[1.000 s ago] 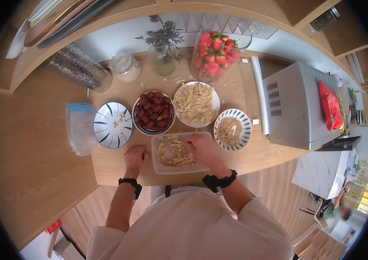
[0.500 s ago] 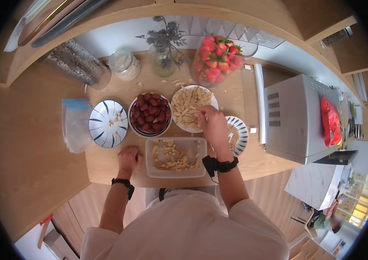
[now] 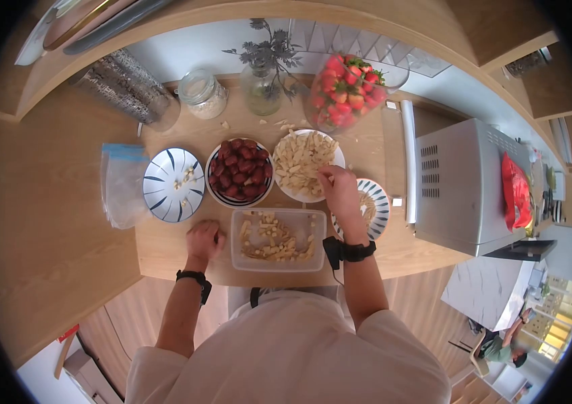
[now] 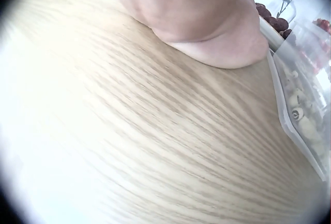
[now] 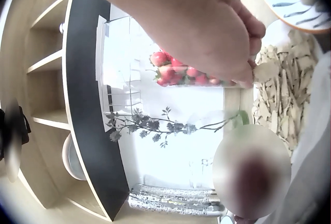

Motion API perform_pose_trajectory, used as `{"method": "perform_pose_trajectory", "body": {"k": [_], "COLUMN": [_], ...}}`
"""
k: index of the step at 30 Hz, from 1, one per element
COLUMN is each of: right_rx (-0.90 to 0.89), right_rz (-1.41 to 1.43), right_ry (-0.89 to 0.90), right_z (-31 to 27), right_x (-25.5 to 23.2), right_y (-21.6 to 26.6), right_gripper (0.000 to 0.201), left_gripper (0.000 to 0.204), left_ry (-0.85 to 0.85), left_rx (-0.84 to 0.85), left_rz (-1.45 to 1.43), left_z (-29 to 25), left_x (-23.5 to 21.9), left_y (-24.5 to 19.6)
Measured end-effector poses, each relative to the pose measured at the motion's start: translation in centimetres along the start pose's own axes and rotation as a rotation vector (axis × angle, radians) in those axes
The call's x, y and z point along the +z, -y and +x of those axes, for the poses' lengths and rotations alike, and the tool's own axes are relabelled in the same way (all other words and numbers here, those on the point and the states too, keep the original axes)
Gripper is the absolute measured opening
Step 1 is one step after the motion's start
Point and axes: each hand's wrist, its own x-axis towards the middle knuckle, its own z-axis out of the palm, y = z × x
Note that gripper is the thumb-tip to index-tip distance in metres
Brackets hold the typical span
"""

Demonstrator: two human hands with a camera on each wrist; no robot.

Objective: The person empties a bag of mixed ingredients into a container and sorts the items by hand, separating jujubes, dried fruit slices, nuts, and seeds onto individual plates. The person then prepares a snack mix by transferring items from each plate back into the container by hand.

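Observation:
My right hand [image 3: 341, 192] is over the near right edge of a white plate [image 3: 340, 157] heaped with pale dried slices [image 3: 299, 156]. Thumb and fingertips pinch one pale slice [image 5: 265, 72] in the right wrist view. My left hand [image 3: 205, 240] rests on the wooden counter with its fingers loosely curled and nothing in them. Just right of it stands a clear plastic container [image 3: 235, 236] with pale slices and small chunks [image 3: 279, 242] spread over its bottom. The left wrist view shows only the heel of that hand [image 4: 217, 38], beside the container wall.
A bowl of red dates [image 3: 240, 168] and a striped plate [image 3: 158, 192] with a few pale bits stand left. Another striped plate [image 3: 382, 209] lies partly under my right forearm. Behind are a glass jar [image 3: 203, 94], a vase [image 3: 260, 97] and a strawberry container [image 3: 343, 97]. Zip bags [image 3: 123, 192] lie left.
My right hand has gone from inside the plastic container up to the plate of dried slices, where it now pinches a slice. The left hand has stayed on the counter.

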Motion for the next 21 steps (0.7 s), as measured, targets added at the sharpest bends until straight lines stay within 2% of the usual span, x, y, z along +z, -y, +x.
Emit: {"method": "perform_pose_trajectory", "body": {"k": [2,6,9,11,14,17,21], "right_rx": [0.08,0.142,0.214,0.03,0.107,0.087,0.047], "right_rz": [0.162,0.244,0.312,0.063,0.071,0.105,0.139], "right_ry": [-0.017,-0.048,0.003,-0.1,-0.091,-0.1,-0.058], "right_z": [-0.2,0.5,1.0,1.1,-0.1,-1.6,-4.1], "right_x": [-0.4,-0.6,-0.4,0.3,-0.5,-1.2,-1.2], "right_y": [0.7,1.0,0.6,-0.4,0.6,2.4,4.3], "right_gripper": [0.01,0.011,0.014,0.016,0.018,0.016,0.013], "left_gripper": [0.012,0.013,0.013,0.013,0.013,0.009,0.01], "left_ry": [-0.006,0.018,0.032,0.045,0.004,0.106,0.021], "left_rx": [0.004,-0.003,-0.018,-0.038,-0.022,-0.067,-0.017], "left_rz": [-0.003,0.001,-0.003,0.001,0.019,0.069,0.042], "left_z": [0.1,0.1,-0.1,0.1,-0.3,-0.3,-0.2], "left_x": [-0.1,-0.4,-0.4,-0.2,-0.1,-0.3,-0.1], "left_y": [-0.1,-0.3,-0.3,-0.2,-0.1,0.0,0.1]}}
